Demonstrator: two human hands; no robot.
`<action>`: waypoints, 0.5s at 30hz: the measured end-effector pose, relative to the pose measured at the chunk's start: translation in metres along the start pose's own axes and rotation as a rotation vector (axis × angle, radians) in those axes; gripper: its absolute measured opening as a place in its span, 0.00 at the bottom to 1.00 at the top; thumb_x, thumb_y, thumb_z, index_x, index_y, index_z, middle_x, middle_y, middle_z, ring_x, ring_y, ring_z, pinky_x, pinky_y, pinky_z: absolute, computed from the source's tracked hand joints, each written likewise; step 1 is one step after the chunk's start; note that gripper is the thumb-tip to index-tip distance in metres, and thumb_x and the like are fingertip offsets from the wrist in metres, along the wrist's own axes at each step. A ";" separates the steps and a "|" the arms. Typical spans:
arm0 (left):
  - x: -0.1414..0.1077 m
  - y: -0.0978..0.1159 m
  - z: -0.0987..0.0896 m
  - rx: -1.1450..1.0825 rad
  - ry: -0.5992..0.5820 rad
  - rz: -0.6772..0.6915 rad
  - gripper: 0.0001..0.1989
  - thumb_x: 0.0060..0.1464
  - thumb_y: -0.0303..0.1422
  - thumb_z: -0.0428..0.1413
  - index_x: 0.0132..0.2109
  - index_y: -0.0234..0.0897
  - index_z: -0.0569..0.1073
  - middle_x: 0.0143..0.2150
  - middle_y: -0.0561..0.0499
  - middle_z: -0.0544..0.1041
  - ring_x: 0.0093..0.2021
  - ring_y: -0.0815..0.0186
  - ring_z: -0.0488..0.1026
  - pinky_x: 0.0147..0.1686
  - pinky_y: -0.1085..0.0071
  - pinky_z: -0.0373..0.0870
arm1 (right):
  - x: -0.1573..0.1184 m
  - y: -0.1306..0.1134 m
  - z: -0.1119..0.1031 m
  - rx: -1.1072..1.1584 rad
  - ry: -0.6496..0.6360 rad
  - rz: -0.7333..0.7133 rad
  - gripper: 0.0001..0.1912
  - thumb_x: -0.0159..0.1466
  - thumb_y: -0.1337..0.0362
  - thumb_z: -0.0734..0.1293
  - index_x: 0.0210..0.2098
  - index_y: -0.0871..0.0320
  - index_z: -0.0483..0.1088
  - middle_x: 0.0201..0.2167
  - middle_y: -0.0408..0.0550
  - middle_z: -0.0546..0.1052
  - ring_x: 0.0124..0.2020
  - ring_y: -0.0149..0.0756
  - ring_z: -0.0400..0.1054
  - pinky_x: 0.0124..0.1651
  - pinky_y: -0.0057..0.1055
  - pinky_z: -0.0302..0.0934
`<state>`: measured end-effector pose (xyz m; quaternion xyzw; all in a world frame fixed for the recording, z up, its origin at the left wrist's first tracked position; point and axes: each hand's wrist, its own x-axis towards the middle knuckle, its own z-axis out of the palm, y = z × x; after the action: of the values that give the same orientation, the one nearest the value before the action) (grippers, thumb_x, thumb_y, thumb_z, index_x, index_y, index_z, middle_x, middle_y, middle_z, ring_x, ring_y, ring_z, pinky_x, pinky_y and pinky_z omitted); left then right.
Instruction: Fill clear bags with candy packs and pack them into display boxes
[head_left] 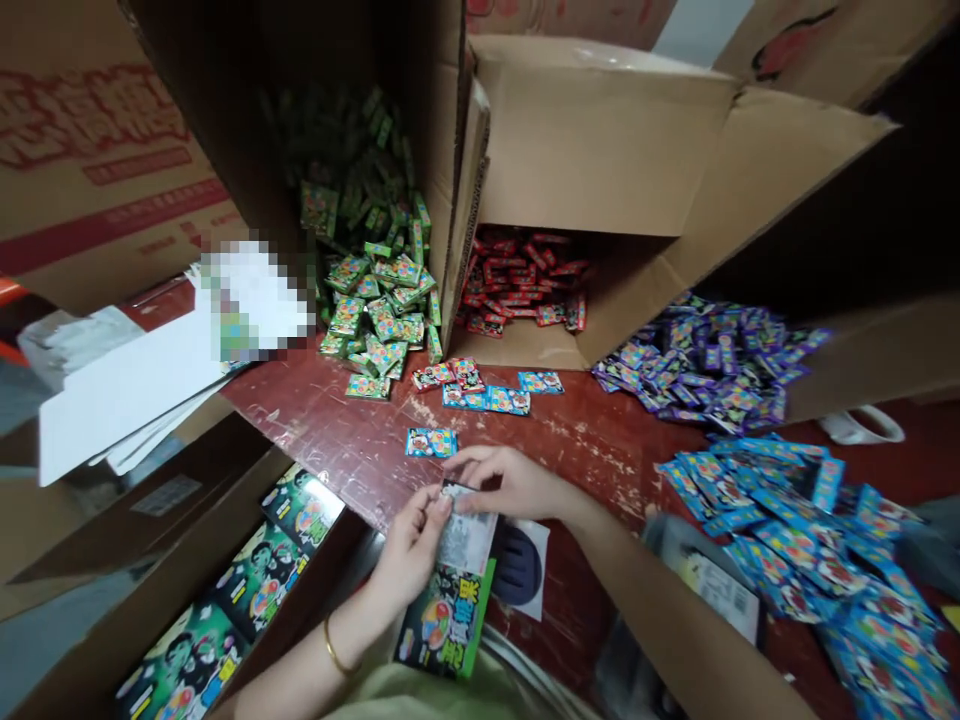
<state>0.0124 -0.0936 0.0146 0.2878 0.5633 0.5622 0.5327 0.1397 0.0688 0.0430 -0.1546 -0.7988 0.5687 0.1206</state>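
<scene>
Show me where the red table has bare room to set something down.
Bare red tabletop shows in two patches: between the right hand, purple packets and blue pile; and left of the lone blue packet, below the green packets. Crowded: far right at the blue pile, and around the black-green box.

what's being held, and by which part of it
A black-and-green candy box, by its pale far end: the left hand pinches the left edge; the right hand touches that end, its grip unclear.
</scene>
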 end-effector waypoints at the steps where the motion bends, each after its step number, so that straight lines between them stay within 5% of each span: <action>1: -0.001 0.000 -0.004 -0.016 0.026 0.000 0.19 0.57 0.49 0.54 0.42 0.36 0.73 0.32 0.51 0.76 0.30 0.66 0.71 0.32 0.73 0.67 | 0.014 0.002 0.001 -0.050 0.049 -0.011 0.12 0.62 0.57 0.69 0.28 0.58 0.77 0.45 0.52 0.79 0.44 0.38 0.74 0.48 0.37 0.68; 4: -0.007 0.001 -0.020 -0.020 0.176 0.020 0.19 0.56 0.49 0.56 0.40 0.36 0.73 0.32 0.52 0.77 0.30 0.66 0.71 0.32 0.73 0.67 | 0.076 0.012 0.012 -0.266 0.270 0.048 0.12 0.68 0.62 0.61 0.41 0.59 0.75 0.42 0.52 0.79 0.43 0.36 0.74 0.49 0.38 0.68; 6: -0.013 0.001 -0.031 -0.005 0.298 0.043 0.19 0.55 0.49 0.57 0.40 0.37 0.73 0.33 0.51 0.78 0.32 0.66 0.72 0.34 0.73 0.68 | 0.122 0.020 0.026 -0.329 0.270 0.053 0.10 0.64 0.67 0.66 0.44 0.61 0.73 0.46 0.54 0.77 0.47 0.38 0.72 0.53 0.39 0.65; 9: -0.020 -0.002 -0.047 -0.027 0.409 0.047 0.18 0.55 0.49 0.57 0.39 0.37 0.73 0.33 0.51 0.78 0.33 0.66 0.73 0.36 0.73 0.68 | 0.173 0.029 0.053 -0.398 0.254 0.042 0.20 0.53 0.73 0.75 0.45 0.60 0.72 0.54 0.56 0.71 0.57 0.47 0.63 0.61 0.46 0.56; 15: -0.018 -0.015 -0.064 -0.067 0.480 0.048 0.20 0.52 0.50 0.60 0.37 0.35 0.73 0.33 0.51 0.77 0.33 0.66 0.73 0.37 0.73 0.69 | 0.187 0.039 0.077 -0.403 0.303 0.082 0.19 0.54 0.72 0.74 0.44 0.62 0.71 0.54 0.61 0.67 0.58 0.53 0.59 0.60 0.54 0.54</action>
<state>-0.0379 -0.1341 -0.0076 0.1414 0.6478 0.6452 0.3795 -0.0573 0.0853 -0.0160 -0.2911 -0.8619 0.3730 0.1825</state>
